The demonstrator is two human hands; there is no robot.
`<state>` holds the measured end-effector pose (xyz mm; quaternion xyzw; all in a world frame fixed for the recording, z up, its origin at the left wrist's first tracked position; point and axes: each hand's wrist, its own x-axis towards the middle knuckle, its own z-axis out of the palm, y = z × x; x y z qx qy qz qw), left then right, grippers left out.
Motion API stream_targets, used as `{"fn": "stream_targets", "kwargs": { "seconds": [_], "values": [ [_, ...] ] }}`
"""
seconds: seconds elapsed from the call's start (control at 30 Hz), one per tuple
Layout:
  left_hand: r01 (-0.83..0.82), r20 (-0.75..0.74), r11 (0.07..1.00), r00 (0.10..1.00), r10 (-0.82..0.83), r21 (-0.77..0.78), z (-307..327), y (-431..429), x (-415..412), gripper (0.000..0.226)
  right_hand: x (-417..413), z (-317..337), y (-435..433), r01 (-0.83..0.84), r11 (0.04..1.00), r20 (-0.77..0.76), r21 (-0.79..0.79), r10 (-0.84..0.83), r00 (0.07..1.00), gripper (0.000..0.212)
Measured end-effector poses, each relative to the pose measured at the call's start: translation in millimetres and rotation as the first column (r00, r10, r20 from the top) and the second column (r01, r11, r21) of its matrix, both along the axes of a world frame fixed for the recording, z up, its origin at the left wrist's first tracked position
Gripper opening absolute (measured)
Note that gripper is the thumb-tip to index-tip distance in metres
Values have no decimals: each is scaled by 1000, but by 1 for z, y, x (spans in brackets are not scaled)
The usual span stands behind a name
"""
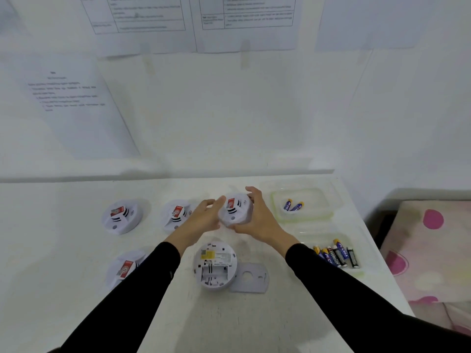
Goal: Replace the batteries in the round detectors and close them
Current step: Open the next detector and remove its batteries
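Observation:
A white round detector (235, 210) with a red sticker sits at the back middle of the table, and my right hand (257, 215) grips its right side. My left hand (204, 216) touches its left edge with the fingers nearly straight. Near me lies an opened detector (215, 266) face down, its battery bay empty, with a flat grey back plate (251, 277) beside it. Closed detectors stand at the back left (122, 216), behind my left hand (175, 215) and under my left sleeve (123, 270). Two batteries (293, 205) lie in a clear tray; several batteries (336, 253) lie in a nearer tray.
The far clear tray (318, 200) and the near clear tray (356, 240) sit along the table's right edge (377, 245). A wall with taped paper sheets (76, 103) rises behind the table. A pink-dotted fabric (430, 245) lies to the right of the table.

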<state>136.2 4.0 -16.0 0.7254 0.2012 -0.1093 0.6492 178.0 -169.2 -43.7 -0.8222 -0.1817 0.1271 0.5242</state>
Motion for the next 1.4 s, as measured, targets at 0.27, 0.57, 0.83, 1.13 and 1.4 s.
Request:
{"fn": "stream_targets", "kwargs": {
  "seconds": [0.27, 0.57, 0.83, 1.13, 1.4],
  "values": [
    [166, 64, 825, 986, -156, -541, 24, -34, 9, 67, -18, 64, -26, -167, 985, 338, -46, 172, 925, 88],
    [91, 108, 606, 994, -10, -790, 45, -58, 14, 74, -16, 91, -46, 107, 980, 543, -165, 0, 840, 76],
    [117, 130, 622, 991, -25, -774, 53, -59, 16, 68, -5, 101, -52, 80, 977, 605, -196, 56, 794, 66],
    [143, 77, 657, 989, -129, -740, 54, -57, 12, 63, 3, 104, -49, -6, 960, 570, -278, 170, 804, 69],
    [111, 89, 699, 994, -68, -706, 48, -59, 18, 69, 8, 105, -44, -88, 928, 441, -363, 254, 861, 77]
  ]
}}
